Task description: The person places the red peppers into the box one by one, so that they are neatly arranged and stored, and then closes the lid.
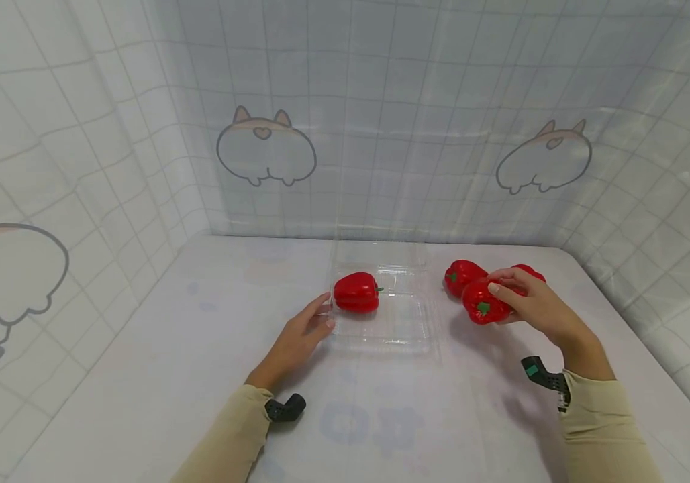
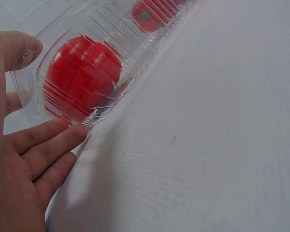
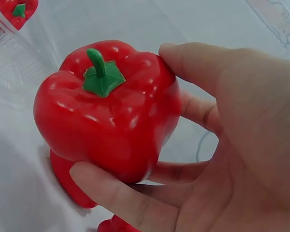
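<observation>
On a white table [image 1: 158, 376], a clear box [image 1: 405, 343] sits between two hands. The left hand [image 1: 294, 341], fingers spread, touches its left side, seemingly steadying it. Right of the box, the right hand [image 1: 535, 305] pinches a held pepper [image 1: 482, 303] round its sides, apparently for an even grip. A boxed pepper [image 1: 355, 294] lies sideways; a loose pepper [image 1: 463, 276] and a half-hidden pepper [image 1: 531, 271] sit near the right hand.

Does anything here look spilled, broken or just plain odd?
No, nothing stands out. The boxed red bell pepper lies on its side in the clear plastic container, looking whole. The held red bell pepper in the right hand shows no visible damage, and I see no spill.
</observation>
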The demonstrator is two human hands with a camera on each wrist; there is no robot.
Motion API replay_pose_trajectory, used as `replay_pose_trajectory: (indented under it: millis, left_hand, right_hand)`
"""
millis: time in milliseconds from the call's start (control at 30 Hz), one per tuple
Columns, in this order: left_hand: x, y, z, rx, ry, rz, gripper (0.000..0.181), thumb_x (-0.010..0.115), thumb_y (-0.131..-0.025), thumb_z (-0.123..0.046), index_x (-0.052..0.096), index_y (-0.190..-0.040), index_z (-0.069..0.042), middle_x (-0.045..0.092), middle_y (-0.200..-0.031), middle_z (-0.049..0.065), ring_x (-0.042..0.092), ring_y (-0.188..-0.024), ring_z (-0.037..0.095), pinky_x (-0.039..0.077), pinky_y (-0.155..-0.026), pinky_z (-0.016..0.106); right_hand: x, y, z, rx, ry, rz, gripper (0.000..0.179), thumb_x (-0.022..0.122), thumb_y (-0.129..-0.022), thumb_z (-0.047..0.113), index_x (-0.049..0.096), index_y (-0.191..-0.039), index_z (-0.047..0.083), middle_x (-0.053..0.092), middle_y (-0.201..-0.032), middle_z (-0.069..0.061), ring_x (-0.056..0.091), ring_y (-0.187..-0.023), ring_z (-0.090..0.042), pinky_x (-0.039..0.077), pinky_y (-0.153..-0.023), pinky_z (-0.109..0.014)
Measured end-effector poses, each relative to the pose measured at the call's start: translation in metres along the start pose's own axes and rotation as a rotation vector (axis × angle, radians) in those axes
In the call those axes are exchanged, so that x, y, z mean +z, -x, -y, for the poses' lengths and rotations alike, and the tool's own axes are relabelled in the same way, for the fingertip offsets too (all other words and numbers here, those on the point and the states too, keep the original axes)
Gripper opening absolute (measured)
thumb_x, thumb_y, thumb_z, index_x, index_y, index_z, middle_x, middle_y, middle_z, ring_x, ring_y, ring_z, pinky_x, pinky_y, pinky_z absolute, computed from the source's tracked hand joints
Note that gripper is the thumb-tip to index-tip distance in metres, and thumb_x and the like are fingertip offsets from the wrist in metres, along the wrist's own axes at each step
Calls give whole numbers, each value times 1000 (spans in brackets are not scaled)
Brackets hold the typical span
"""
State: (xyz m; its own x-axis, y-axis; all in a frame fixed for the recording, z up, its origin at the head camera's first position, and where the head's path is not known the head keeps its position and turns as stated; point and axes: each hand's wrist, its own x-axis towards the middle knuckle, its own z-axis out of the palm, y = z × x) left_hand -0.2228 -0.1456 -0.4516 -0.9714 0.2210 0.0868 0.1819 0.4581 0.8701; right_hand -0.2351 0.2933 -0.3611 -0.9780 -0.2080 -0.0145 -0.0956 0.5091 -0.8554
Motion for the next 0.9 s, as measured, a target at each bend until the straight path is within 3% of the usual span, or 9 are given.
replay_pose_trajectory:
  millis: [267, 533, 900]
  left_hand:
    - [0, 1, -1, -10, -3, 0, 61, 60, -101, -32, 34, -156, -34, 53, -146, 3, 52, -131, 25, 49, -100, 51]
    - [-1, 2, -3, -7, -3, 5, 61, 60, -101, -33, 35, -156, -33, 53, -145, 3, 51, -132, 25, 48, -102, 51]
    - [-1, 1, -2, -2, -6, 2, 60, 60, -101, -34, 35, -156, -34, 54, -145, 2, 52, -131, 24, 48, -102, 51]
  right_hand:
    - [3, 1, 5, -71, -25, -17, 55, 63, -100, 33, 44, -144, 6, 44, -140, -17, 53, -117, -37, 59, -80, -32]
    - [7, 0, 7, -103, -25, -15, 76, 66, -98, 32, 24, -160, 20, 28, -161, -15, 39, -134, -43, 57, -84, -28]
    - [9, 1, 14, -64, -4, -29, 84, 72, -93, 32, 24, -160, 16, 29, -156, -24, 37, -133, -48, 56, -88, -52]
